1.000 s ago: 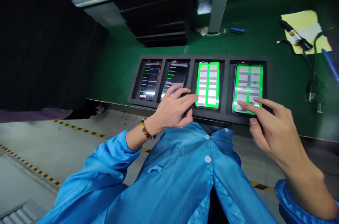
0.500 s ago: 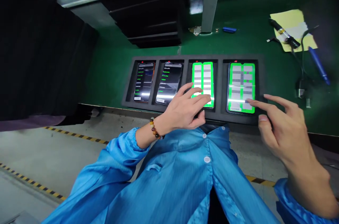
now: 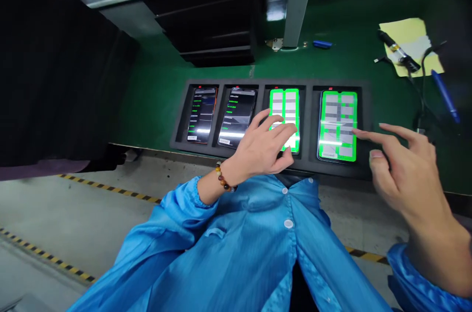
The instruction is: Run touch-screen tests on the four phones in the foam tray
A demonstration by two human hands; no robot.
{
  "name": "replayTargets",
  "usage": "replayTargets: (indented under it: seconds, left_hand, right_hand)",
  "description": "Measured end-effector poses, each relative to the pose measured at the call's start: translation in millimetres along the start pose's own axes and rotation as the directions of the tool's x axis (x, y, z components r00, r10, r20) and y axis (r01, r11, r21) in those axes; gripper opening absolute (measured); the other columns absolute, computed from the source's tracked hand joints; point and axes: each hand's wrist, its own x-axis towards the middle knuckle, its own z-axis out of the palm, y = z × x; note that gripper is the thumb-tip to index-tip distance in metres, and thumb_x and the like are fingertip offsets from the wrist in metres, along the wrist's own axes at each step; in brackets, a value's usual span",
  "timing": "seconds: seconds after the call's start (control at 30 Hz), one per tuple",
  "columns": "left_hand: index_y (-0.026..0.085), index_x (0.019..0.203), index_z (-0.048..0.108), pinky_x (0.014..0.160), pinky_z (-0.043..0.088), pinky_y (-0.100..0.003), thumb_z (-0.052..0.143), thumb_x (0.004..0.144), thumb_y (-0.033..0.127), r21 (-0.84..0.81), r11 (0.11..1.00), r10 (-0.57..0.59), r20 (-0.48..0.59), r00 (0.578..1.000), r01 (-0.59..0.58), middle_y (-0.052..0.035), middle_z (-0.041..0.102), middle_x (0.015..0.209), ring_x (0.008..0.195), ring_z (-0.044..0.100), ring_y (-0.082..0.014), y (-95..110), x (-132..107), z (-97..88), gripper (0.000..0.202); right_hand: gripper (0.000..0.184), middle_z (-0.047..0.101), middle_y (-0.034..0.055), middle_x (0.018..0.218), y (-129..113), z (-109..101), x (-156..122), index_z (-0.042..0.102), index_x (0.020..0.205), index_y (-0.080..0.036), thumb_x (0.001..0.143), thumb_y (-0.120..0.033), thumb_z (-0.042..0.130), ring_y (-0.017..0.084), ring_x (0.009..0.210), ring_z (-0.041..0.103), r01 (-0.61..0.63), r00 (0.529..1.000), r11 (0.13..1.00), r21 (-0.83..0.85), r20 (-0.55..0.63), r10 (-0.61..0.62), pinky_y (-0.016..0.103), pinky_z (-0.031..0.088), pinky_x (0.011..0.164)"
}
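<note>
- Phones [image 3: 337, 125] are lying flat in a black tray [image 3: 308, 167], each slim, stiff, glass-faced and probably slippery; edges would give the safest hold.
- Head view: left hand [image 3: 263, 147], fingers spread, is resting on the third phone [image 3: 284, 112]; right hand [image 3: 401, 169] is pointing its forefinger at the fourth screen's right edge, holding nothing.
- Since a second ago, the left hand has been shifting rightward off the second phone [image 3: 239, 116].

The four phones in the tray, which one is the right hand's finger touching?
The rightmost phone: the right hand has its forefinger on that green screen's right edge. The left hand covers the other green phone; the two dark phones are untouched.
</note>
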Motion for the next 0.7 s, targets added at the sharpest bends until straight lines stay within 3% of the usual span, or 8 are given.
replayTargets:
  seconds: [0.13,0.4,0.7]
  left_hand:
    - [0.018,0.132,0.069,0.131,0.037,-0.055,0.055,0.098,0.027,-0.02,1.0,0.019,0.01,1.0,-0.019,-0.0046,0.083,0.125,0.13,0.069,-0.0319,-1.0,5.4,1.6,0.038]
    - [0.019,0.133,0.07,0.132,0.034,-0.058,0.055,0.097,0.024,0.046,0.981,-0.189,-0.01,0.982,0.189,-0.005,0.084,0.123,0.128,0.069,-0.0322,-21.9,-15.0,-20.0,0.039]
    - [0.019,0.136,0.069,0.136,0.034,-0.056,0.053,0.1,0.03,-0.012,0.998,-0.061,0.066,0.996,0.062,-0.006,0.081,0.131,0.135,0.067,-0.0313,0.8,20.2,5.2,0.04]
  right_hand:
    - [0.041,0.073,0.0117,0.122,-5.7,3.4,6.1,0.071,0.137,-0.021,0.112,-0.032,0.04,0.038,0.143,0.06,0.024,1.0,1.0,0.021,0.011,-0.024,0.058,0.05,0.104]
    - [0.042,0.074,0.0131,0.129,-23.2,24.1,39.3,0.071,0.138,-0.02,0.112,-0.032,0.04,0.037,0.143,0.06,0.091,0.995,0.988,0.123,0.031,-0.096,0.056,0.049,0.104]
    - [0.043,0.072,0.0178,0.125,-2.0,-0.3,18.5,0.074,0.134,-0.018,0.112,-0.034,0.039,0.04,0.142,0.061,-0.017,1.0,0.999,-0.044,0.004,0.017,0.062,0.052,0.104]
